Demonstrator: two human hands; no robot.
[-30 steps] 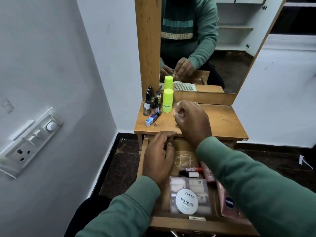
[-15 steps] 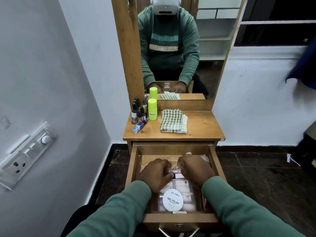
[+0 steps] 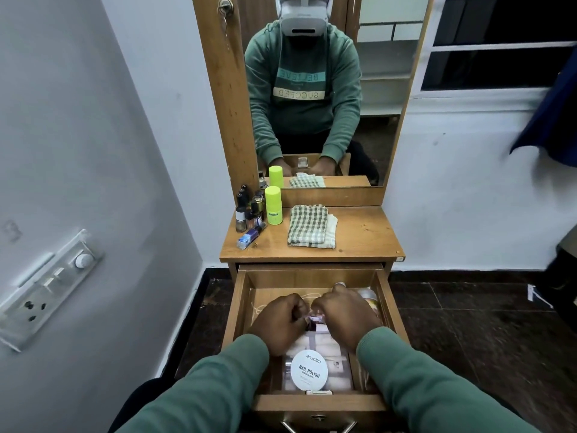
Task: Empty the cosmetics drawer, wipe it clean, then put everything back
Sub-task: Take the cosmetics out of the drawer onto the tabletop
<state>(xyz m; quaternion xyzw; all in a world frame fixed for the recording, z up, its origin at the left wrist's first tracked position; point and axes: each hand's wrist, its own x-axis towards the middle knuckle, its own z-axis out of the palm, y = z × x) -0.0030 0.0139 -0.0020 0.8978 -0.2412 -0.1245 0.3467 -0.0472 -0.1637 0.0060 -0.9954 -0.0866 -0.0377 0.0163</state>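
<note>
While both hands reach into the open wooden drawer (image 3: 240,310), pulled out below the front edge of the wooden desk (image 3: 359,242), the left hand (image 3: 279,323) and the right hand (image 3: 345,317) sit side by side near its middle. The fingers of each are curled tight and meet at a small dark-capped pinkish item (image 3: 312,324); which hand grips it I cannot tell. Near the drawer's front edge a round white lid printed "NAIL POLISH" (image 3: 309,370) rests on a clear plastic box (image 3: 338,375). A folded green-and-white checked cloth (image 3: 309,226) lies mid-desk. At the back left corner stand a lime-green cylindrical bottle (image 3: 272,205) and a cluster of small nail polish bottles (image 3: 246,207).
</note>
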